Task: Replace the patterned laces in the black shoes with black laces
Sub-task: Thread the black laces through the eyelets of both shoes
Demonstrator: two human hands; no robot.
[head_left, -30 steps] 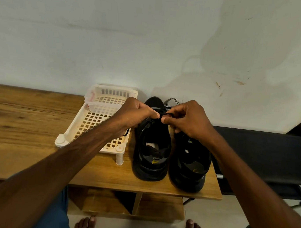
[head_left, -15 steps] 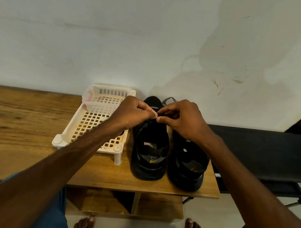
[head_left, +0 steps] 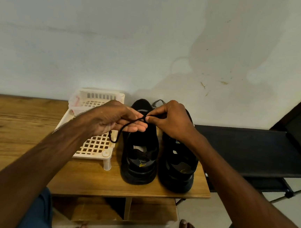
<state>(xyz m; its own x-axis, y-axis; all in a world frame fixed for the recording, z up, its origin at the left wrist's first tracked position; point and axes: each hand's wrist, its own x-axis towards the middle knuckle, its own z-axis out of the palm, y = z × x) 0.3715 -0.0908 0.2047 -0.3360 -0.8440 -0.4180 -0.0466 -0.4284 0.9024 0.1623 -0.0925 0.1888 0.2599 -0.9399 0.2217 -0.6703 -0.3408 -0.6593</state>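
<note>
Two black shoes stand side by side on the wooden table (head_left: 18,120), heels toward me: the left shoe (head_left: 139,160) and the right shoe (head_left: 177,169). My right hand (head_left: 171,121) pinches a thin black lace (head_left: 127,125) above the left shoe. My left hand (head_left: 114,119) lies palm-up with straight fingers under the lace, which drapes across it and hangs in a loop over the rack. A black-and-white patterned lace (head_left: 159,102) pokes out behind the shoes near the wall.
A white plastic lattice rack (head_left: 92,145) sits on the table left of the shoes. A black bench (head_left: 252,150) stands to the right. The wall is close behind. My bare feet are on the floor below the table's front edge.
My left hand has uncurled and turned palm-up, and the black lace now runs over it in a hanging loop. My right hand still pinches the lace above the left shoe.
</note>
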